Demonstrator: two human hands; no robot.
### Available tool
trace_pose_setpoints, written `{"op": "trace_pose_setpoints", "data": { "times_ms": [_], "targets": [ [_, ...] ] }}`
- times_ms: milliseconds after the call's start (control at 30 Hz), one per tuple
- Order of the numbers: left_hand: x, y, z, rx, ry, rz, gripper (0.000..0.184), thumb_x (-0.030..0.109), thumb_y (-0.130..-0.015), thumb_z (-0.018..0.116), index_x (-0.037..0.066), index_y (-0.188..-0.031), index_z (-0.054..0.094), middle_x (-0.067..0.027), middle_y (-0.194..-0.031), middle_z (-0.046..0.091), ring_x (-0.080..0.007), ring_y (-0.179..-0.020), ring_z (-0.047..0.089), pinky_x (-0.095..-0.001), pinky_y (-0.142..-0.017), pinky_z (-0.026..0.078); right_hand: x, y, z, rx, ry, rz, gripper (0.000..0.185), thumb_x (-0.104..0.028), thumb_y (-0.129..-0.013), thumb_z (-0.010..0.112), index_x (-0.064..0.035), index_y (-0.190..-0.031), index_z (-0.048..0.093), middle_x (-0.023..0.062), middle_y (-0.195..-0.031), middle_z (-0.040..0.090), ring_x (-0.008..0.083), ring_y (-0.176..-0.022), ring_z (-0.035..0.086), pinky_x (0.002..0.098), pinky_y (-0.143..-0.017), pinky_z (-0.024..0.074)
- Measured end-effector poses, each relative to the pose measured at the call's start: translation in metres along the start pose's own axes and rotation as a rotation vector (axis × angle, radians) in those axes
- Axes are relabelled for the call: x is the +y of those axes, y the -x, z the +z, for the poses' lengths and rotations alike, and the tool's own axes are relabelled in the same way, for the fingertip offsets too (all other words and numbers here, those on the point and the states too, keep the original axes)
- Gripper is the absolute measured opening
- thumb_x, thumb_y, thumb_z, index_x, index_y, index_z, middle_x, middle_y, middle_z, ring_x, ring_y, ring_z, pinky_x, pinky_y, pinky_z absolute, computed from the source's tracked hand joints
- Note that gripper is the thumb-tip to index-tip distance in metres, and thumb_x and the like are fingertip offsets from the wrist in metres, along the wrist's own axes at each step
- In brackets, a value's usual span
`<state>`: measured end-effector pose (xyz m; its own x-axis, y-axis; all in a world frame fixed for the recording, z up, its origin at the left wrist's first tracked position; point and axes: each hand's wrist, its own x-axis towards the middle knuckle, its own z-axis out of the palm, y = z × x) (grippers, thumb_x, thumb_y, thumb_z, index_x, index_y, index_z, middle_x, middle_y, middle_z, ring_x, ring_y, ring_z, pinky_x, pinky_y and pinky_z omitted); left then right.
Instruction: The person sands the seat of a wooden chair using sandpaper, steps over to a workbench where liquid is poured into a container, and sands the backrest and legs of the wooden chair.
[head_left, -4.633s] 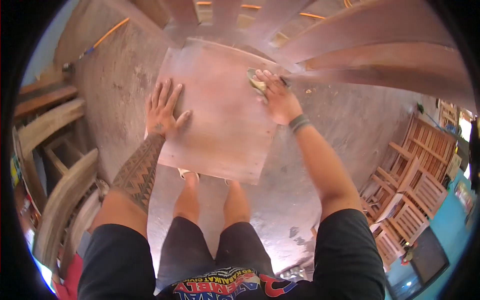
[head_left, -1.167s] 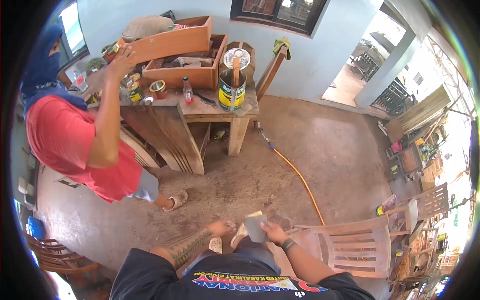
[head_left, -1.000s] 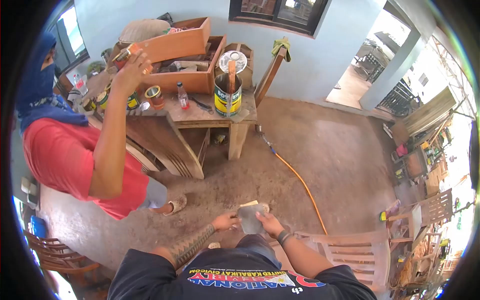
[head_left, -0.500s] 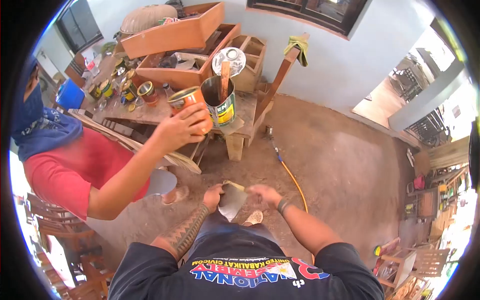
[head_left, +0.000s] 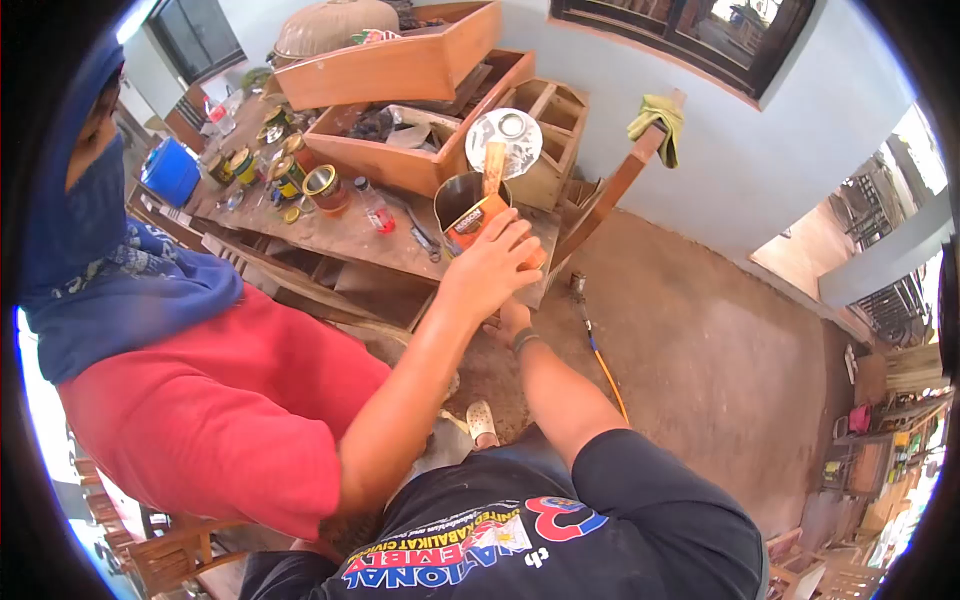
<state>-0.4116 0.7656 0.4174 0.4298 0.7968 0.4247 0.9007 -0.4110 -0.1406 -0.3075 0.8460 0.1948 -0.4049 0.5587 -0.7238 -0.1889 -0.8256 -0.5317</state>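
Note:
My right hand (head_left: 510, 318) reaches forward near the table's front edge, just below a co-worker's hand (head_left: 492, 262). Its fingers are partly hidden, so its grip cannot be made out. The co-worker's hand holds an orange can (head_left: 470, 226) in front of a large open paint can (head_left: 457, 196) with a wooden stick (head_left: 494, 168) standing in it. The co-worker's red-sleeved arm crosses in front of me and hides my left hand. A small pale strip (head_left: 455, 419) shows beside my shoe (head_left: 481, 418).
The wooden table (head_left: 350, 235) bears several small cans, a bottle (head_left: 374, 206) and stacked drawers (head_left: 385, 160). A green cloth (head_left: 657, 122) hangs on a wooden post. An orange hose (head_left: 608, 372) lies on the floor. The co-worker (head_left: 210, 400) stands close at left.
The co-worker has come closer, and the orange can has moved right. My right hand has reached forward from the grey sheet. My left hand and most of the sheet are now hidden.

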Motion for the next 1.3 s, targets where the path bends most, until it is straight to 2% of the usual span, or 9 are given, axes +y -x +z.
{"op": "trace_pose_setpoints", "data": {
  "times_ms": [67, 133, 167, 233, 333, 467, 600, 767, 1300],
  "targets": [
    [-0.007, -0.067, -0.044, -0.079, -0.102, 0.074, 0.034, 0.027, -0.086, 0.069, 0.015, -0.118, 0.075, -0.0060, -0.134, 0.066, -0.0308, -0.135, 0.057, -0.0421, -0.111, 0.049, 0.005, -0.007, 0.010, -0.006, -0.104, -0.015, 0.032, -0.044, -0.102, 0.072, -0.0124, -0.107, 0.070, 0.0014, -0.092, 0.069, 0.0169, -0.075, 0.066, 0.0374, -0.069, 0.0540],
    [-0.005, -0.085, -0.063, -0.274, -0.087, 0.019, 0.054, 0.036, -0.096, 0.074, 0.006, -0.140, 0.068, -0.0181, -0.142, 0.069, -0.0433, -0.136, 0.062, -0.0508, -0.120, 0.047, 0.030, -0.041, 0.010, -0.091, 0.186, -0.554, 0.029, -0.042, -0.102, 0.072, -0.0131, -0.107, 0.069, 0.0015, -0.089, 0.070, 0.0176, -0.074, 0.067, 0.0378, -0.069, 0.0550],
    [-0.005, -0.085, -0.054, -0.235, -0.069, -0.022, 0.043, 0.030, -0.097, 0.071, 0.013, -0.136, 0.072, -0.0137, -0.143, 0.068, -0.0378, -0.140, 0.058, -0.0497, -0.125, 0.040, 0.032, -0.041, 0.013, -0.076, 0.263, -0.690, 0.028, -0.041, -0.102, 0.072, -0.0133, -0.107, 0.069, 0.0017, -0.089, 0.070, 0.0178, -0.073, 0.068, 0.0381, -0.069, 0.0554],
    [-0.004, -0.079, -0.020, -0.153, -0.038, -0.111, 0.033, 0.019, -0.099, 0.065, 0.026, -0.127, 0.079, -0.0049, -0.143, 0.065, -0.0269, -0.149, 0.050, -0.0474, -0.135, 0.027, 0.027, -0.037, 0.016, -0.078, 0.278, -0.653, 0.026, -0.040, -0.102, 0.072, -0.0139, -0.107, 0.069, 0.0021, -0.089, 0.071, 0.0183, -0.072, 0.069, 0.0386, -0.068, 0.0562],
    [-0.005, -0.084, 0.007, 0.060, 0.013, -0.151, 0.022, 0.023, -0.087, 0.067, 0.026, -0.104, 0.081, -0.0044, -0.136, 0.065, -0.0262, -0.146, 0.052, -0.0530, -0.131, 0.035, 0.017, -0.033, 0.011, -0.107, 0.313, -0.613, 0.023, -0.037, -0.103, 0.072, -0.0147, -0.107, 0.069, 0.0027, -0.089, 0.072, 0.0191, -0.071, 0.070, 0.0393, -0.067, 0.0573],
    [-0.003, -0.097, 0.008, 0.087, 0.075, -0.224, 0.023, 0.019, -0.085, 0.068, 0.024, -0.104, 0.079, -0.0052, -0.137, 0.065, -0.0286, -0.144, 0.054, -0.0534, -0.130, 0.037, 0.001, -0.036, -0.008, -0.170, 0.354, -0.536, 0.019, -0.034, -0.103, 0.072, -0.0158, -0.107, 0.069, 0.0034, -0.088, 0.073, 0.0201, -0.070, 0.072, 0.0403, -0.067, 0.0589],
    [-0.004, -0.108, 0.002, 0.104, 0.083, -0.278, 0.024, 0.018, -0.084, 0.068, 0.023, -0.105, 0.078, -0.0054, -0.136, 0.065, -0.0291, -0.144, 0.054, -0.0532, -0.130, 0.038, -0.048, 0.002, -0.001, -0.190, 0.212, 0.074, 0.018, -0.034, -0.103, 0.072, -0.0170, -0.107, 0.068, 0.0049, -0.090, 0.074, 0.0207, -0.068, 0.072, 0.0411, -0.064, 0.0594],
    [-0.007, -0.114, 0.010, 0.129, 0.082, -0.301, 0.026, 0.016, -0.085, 0.068, 0.023, -0.109, 0.077, -0.0065, -0.138, 0.064, -0.0294, -0.145, 0.053, -0.0511, -0.130, 0.037, -0.080, 0.005, -0.001, -0.224, 0.461, 0.266, 0.022, -0.039, -0.102, 0.071, -0.0172, -0.107, 0.068, 0.0048, -0.084, 0.073, 0.0202, -0.062, 0.069, 0.0398, -0.059, 0.0564],
    [-0.038, -0.125, 0.029, 0.157, 0.062, -0.444, 0.036, 0.013, -0.094, 0.065, 0.026, -0.127, 0.071, -0.0047, -0.141, 0.064, -0.0307, -0.145, 0.054, -0.0477, -0.128, 0.039, -0.071, -0.063, -0.022, -0.358, 0.632, 0.184, 0.040, -0.025, -0.104, 0.070, -0.0010, -0.136, 0.068, 0.0149, -0.119, 0.077, 0.0316, -0.098, 0.074, 0.0482, -0.090, 0.0599]
  ]
}}
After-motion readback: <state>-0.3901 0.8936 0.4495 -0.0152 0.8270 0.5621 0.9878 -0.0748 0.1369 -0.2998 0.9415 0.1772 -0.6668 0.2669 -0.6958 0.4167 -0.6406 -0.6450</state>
